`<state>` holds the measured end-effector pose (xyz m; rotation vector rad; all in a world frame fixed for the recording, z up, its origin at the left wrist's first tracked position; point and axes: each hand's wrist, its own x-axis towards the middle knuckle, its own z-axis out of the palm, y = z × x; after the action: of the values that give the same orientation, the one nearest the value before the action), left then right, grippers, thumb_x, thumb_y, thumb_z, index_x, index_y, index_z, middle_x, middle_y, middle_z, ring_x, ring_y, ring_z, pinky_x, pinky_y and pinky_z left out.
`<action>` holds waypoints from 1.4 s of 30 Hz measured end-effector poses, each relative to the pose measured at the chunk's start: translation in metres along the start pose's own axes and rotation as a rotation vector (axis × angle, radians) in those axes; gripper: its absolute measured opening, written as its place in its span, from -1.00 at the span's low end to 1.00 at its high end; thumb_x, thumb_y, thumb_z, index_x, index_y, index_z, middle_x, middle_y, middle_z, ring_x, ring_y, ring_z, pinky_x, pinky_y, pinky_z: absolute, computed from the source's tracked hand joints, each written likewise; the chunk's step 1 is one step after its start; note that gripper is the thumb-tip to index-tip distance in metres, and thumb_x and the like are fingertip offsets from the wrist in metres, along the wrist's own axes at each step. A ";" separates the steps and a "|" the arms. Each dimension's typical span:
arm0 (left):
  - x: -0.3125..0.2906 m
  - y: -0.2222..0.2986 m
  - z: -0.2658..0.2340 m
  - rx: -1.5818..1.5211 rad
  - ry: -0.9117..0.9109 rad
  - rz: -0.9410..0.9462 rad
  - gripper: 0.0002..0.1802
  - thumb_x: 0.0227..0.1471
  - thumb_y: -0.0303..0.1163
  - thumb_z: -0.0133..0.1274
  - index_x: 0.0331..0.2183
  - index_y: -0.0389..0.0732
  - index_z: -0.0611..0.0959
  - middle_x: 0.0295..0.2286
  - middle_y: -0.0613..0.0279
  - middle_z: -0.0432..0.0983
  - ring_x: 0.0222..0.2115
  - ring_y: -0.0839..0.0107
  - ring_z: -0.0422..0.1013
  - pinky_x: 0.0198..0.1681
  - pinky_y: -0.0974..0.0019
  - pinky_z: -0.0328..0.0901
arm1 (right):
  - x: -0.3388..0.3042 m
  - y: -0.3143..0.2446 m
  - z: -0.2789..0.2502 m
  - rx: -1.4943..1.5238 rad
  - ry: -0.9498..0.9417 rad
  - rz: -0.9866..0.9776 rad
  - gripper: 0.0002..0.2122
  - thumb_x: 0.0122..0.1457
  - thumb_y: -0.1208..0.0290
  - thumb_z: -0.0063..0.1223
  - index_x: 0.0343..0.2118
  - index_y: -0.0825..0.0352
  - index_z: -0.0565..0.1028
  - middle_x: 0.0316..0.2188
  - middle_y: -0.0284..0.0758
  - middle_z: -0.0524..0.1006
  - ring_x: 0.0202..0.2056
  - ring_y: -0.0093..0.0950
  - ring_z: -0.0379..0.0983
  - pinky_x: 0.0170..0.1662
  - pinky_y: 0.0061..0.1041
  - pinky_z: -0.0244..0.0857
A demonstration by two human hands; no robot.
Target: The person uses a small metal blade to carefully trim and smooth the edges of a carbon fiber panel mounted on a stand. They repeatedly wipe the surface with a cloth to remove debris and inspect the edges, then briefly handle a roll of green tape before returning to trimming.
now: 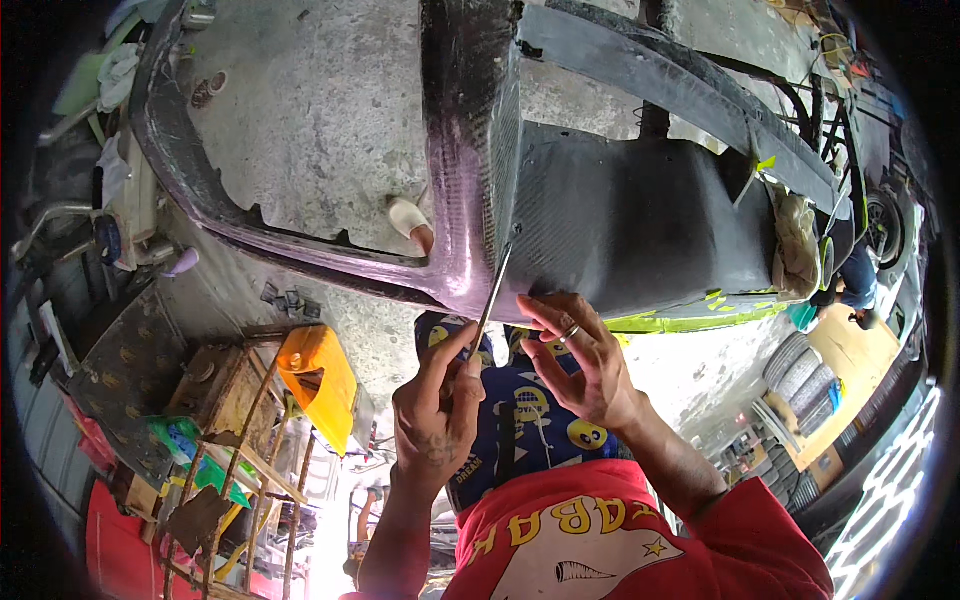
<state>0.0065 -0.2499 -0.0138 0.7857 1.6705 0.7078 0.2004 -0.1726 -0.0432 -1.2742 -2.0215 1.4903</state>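
Note:
In my left hand [437, 405] is a slim, long metal tool [497, 283], pinched between thumb and fingers; its exact kind I cannot tell. The tool points up and slightly right, its tip against the ridge where a purplish-grey frame meets a dark, carbon-weave panel [620, 215] of a large vehicle body part. My right hand [580, 360], with a ring on one finger, is open beside the tool. Its fingers are bent and apart, with the fingertips close to the panel's near edge. Whether they touch it I cannot tell.
The purplish frame [300, 262] curves away left. A grey crossbar [690, 95] spans the far right. At lower left stand an orange plastic container [318, 375] and a rusty metal rack [235, 470]. Tyres [800, 375] are stacked at right, near another person [858, 280]. A clogged foot [408, 217] shows on the concrete.

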 end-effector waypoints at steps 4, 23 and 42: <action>0.008 0.003 -0.002 0.006 -0.024 0.034 -0.61 0.29 -0.56 0.04 0.14 -0.26 0.56 -0.36 0.10 0.60 -0.56 0.54 0.45 -0.48 0.43 0.34 | -0.005 0.007 0.006 -0.029 0.009 -0.056 -0.51 0.10 0.68 0.31 0.13 0.38 0.49 -0.09 -0.17 0.60 -0.27 -0.38 0.57 -0.25 -0.40 0.47; 0.035 0.035 -0.028 0.022 -0.261 -0.090 -0.59 0.32 -0.54 -0.04 0.17 -0.32 0.51 -0.21 -0.04 0.54 -0.23 0.18 0.52 -0.21 0.28 0.42 | 0.019 -0.027 0.025 -0.067 0.063 0.202 -0.20 0.18 0.51 0.29 0.44 0.35 0.11 0.04 -0.04 0.42 -0.13 -0.16 0.53 -0.17 -0.30 0.53; 0.028 0.038 -0.028 0.193 -0.196 -0.044 -0.58 0.32 -0.47 -0.03 0.17 -0.29 0.55 -0.36 0.25 0.58 -0.53 0.61 0.36 -0.45 0.46 0.29 | 0.021 -0.026 0.014 -0.031 -0.008 0.202 -0.17 0.15 0.47 0.33 0.45 0.31 0.11 0.08 -0.05 0.40 -0.06 -0.15 0.50 -0.07 -0.28 0.51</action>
<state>-0.0201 -0.2060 0.0061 0.9210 1.5869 0.4274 0.1676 -0.1657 -0.0310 -1.5270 -1.9769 1.5577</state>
